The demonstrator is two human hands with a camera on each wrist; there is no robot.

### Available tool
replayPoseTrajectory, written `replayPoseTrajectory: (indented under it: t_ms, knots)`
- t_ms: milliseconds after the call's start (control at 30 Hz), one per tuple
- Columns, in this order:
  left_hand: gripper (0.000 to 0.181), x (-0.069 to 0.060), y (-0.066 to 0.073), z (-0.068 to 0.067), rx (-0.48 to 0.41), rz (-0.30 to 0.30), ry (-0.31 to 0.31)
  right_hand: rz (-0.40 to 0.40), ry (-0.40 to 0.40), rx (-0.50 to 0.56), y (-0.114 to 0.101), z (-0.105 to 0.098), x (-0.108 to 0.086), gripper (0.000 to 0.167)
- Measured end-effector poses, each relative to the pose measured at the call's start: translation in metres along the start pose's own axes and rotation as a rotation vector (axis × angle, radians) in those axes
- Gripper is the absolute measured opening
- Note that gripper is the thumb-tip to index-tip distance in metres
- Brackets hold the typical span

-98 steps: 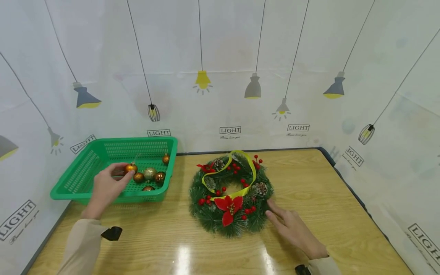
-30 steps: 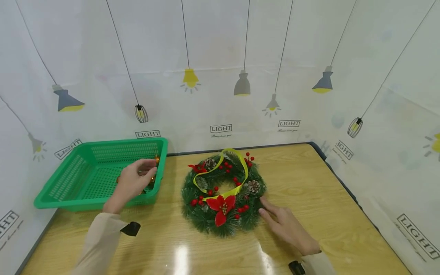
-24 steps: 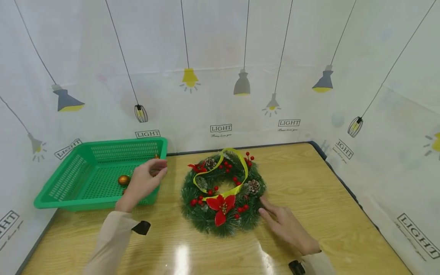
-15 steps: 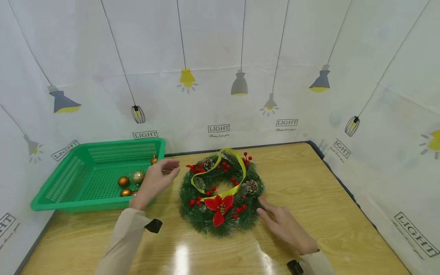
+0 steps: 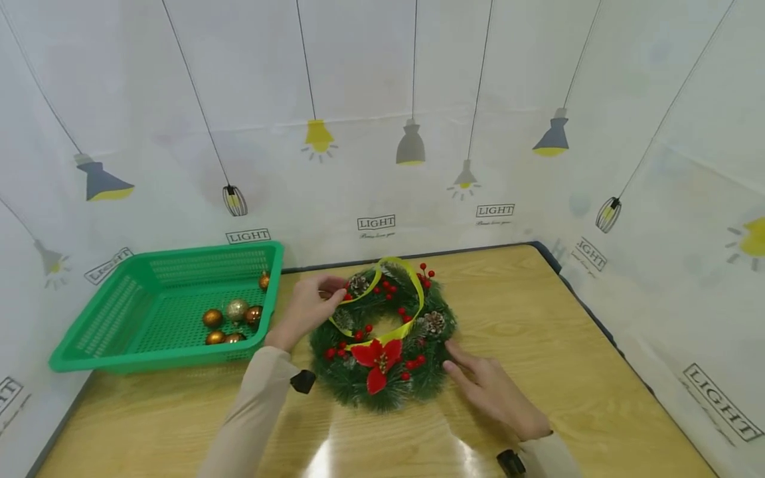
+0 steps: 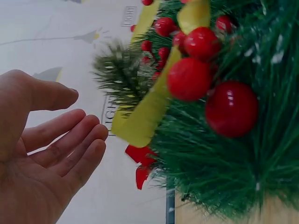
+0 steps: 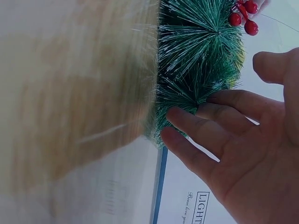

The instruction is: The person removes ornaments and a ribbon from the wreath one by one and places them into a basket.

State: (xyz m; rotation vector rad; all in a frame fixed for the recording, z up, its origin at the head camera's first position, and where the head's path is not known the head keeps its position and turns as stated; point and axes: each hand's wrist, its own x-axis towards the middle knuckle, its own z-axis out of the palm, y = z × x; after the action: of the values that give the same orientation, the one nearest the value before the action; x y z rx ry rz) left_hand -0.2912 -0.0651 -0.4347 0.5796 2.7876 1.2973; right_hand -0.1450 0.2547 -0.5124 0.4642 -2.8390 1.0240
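Observation:
A green Christmas wreath (image 5: 430, 378) lies on the table, trimmed with red berries, pinecones (image 5: 434, 322), a red poinsettia (image 5: 378, 362) and a looped yellow ribbon (image 5: 417, 285). My left hand (image 5: 306, 309) is over its upper left side, fingers loosely bent. In the left wrist view the thumb and fingers (image 6: 84, 163) stand apart with nothing between them, beside the ribbon. At the wreath's lower right edge my right hand (image 5: 493, 392) rests with extended fingers. The right wrist view shows those fingers (image 7: 201, 128) against the green needles.
A green plastic basket (image 5: 78, 348) stands at the table's back left, holding several orange, brown and gold Christmas baubles (image 5: 236, 310). Behind the wooden table (image 5: 538, 332) hangs a white backdrop (image 5: 335, 199) printed with lamps.
The bauble pinched by my left hand is back in the basket. That hand has moved right, out of the basket to the wreath. My right hand has stayed at the wreath's edge.

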Motion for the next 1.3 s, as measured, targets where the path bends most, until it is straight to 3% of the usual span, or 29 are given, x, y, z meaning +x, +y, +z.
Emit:
replayPoseTrajectory:
  t_ms: [267,633,833,1100,1300]
  knots:
    - [0.032,0.005,-0.007,0.014,0.01,0.007,-0.015,0.006,-0.066,0.038,-0.005,-0.001,0.005,0.054]
    - [0.03,0.011,-0.012,0.031,0.093,0.013,-0.044,-0.035,-0.068,0.038,-0.003,0.002,0.005,0.054]
    - [0.026,0.015,-0.012,0.036,0.079,-0.003,-0.062,-0.018,-0.075,0.064,-0.002,0.001,0.005,0.055]
    - [0.013,0.022,-0.007,0.036,0.09,-0.003,-0.013,-0.046,-0.041,0.035,0.001,-0.002,0.004,0.053]
    - [0.014,0.027,0.006,0.027,0.012,0.019,0.107,-0.045,-0.027,0.031,0.002,-0.003,0.002,0.053]
